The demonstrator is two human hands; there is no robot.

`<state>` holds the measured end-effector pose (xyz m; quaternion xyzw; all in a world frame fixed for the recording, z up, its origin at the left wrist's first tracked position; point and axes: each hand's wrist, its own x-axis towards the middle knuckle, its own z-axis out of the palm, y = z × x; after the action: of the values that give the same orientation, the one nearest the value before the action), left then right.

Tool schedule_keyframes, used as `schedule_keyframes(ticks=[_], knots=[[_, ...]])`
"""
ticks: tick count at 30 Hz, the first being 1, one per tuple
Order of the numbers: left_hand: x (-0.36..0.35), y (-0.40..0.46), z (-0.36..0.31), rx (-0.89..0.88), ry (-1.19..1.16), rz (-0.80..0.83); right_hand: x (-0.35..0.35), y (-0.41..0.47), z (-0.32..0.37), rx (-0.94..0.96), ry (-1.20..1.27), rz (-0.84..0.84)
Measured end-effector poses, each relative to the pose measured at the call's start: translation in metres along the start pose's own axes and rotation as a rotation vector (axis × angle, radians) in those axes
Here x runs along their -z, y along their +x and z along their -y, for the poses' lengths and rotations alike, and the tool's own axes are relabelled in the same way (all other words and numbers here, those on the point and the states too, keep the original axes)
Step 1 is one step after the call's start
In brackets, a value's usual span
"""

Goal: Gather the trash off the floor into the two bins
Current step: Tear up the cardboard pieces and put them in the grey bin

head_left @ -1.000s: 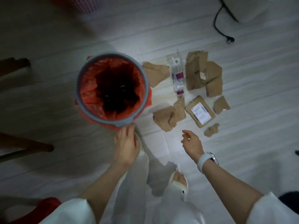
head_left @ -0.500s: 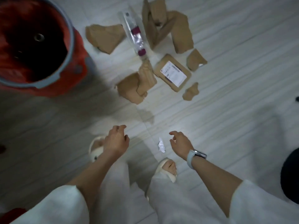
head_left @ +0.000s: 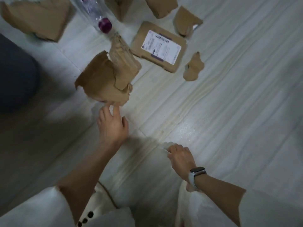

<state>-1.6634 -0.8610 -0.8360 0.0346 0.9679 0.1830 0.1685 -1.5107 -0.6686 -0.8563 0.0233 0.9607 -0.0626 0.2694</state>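
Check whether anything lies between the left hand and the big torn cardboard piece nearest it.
Nothing visible does. The left hand reaches over bare floor, its fingertips at the near edge of the torn cardboard piece.

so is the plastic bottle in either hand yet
No, the plastic bottle lies on the floor among the cardboard, while the left hand only touches a torn cardboard piece.
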Motion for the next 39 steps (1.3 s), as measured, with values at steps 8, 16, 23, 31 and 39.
schedule_keyframes(ticks=[8, 16, 23, 31, 39], knots=[[0.046, 0.095, 0.012, 0.036, 0.022, -0.302, 0.101, 0.151, 0.030, 0.169, 0.327, -0.400], [0.071, 0.156, 0.038, 0.117, 0.222, -0.230, 0.173, 0.282, -0.013, -0.068, 0.220, -0.377], [0.057, 0.142, 0.054, -0.311, 0.218, -0.114, 0.192, 0.320, -0.031, -0.151, 0.216, -0.118], [0.054, 0.160, 0.055, -0.108, 0.222, 0.341, 0.196, 0.300, -0.022, -0.276, 0.335, -0.108], [0.080, 0.169, 0.033, 0.168, 0.055, 0.363, 0.202, 0.251, 0.007, -0.259, 0.282, -0.232]])
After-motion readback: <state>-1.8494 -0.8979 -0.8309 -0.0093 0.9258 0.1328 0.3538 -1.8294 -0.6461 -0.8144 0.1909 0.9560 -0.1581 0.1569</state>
